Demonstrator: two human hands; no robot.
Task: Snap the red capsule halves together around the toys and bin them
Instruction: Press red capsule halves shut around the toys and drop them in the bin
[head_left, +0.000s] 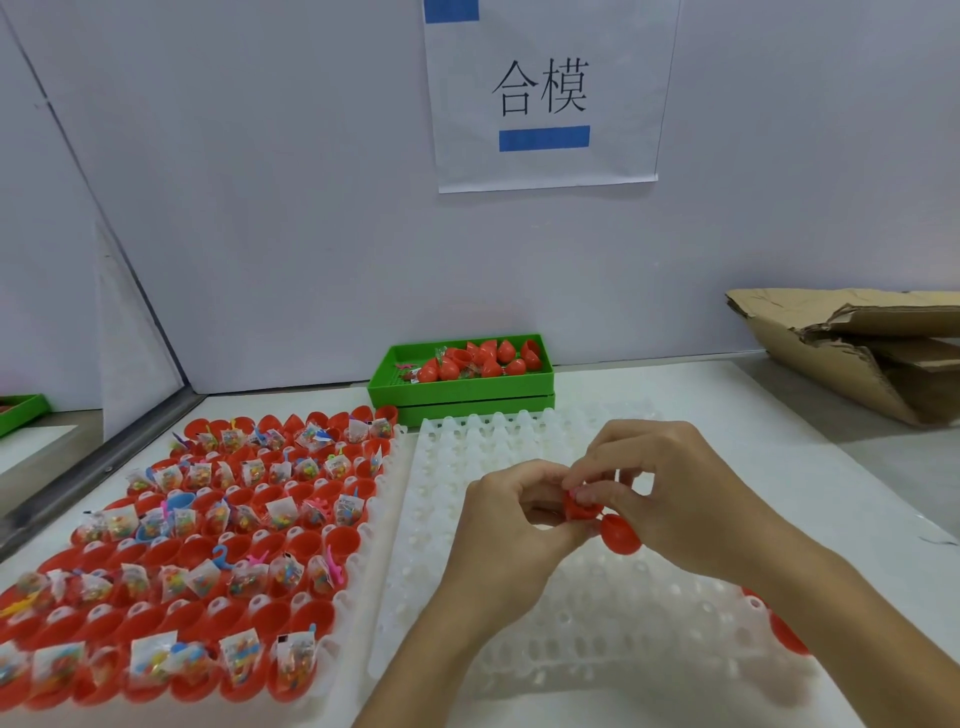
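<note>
A white table is seen against a pale wall, on which a paper sign with two printed characters and a blue bar is fixed; its top is cut off by the frame. At the right edge a flattened cardboard box is partly out of view. On the left of the table a white tray is filled with rows of open red capsule halves, many holding small bagged toys; the bag contents are too small to make out, and the tray's left and near rows are cut off. Beside it, under the hands, a second white tray of mostly bare cups is noted, with a red piece at its right edge half hidden by the right forearm. At the back a green bin is stacked on another like it and holds closed red capsules and loose halves. A further green bin is barely visible at the far left. Above the second tray, the left hand is curled, its fingertips pinching a red capsule half. The right hand is curled over the same half from above, and a second red half is held under its thumb and palm, just beside the first. Whether a toy lies inside cannot be told, as the fingers cover the opening.
</note>
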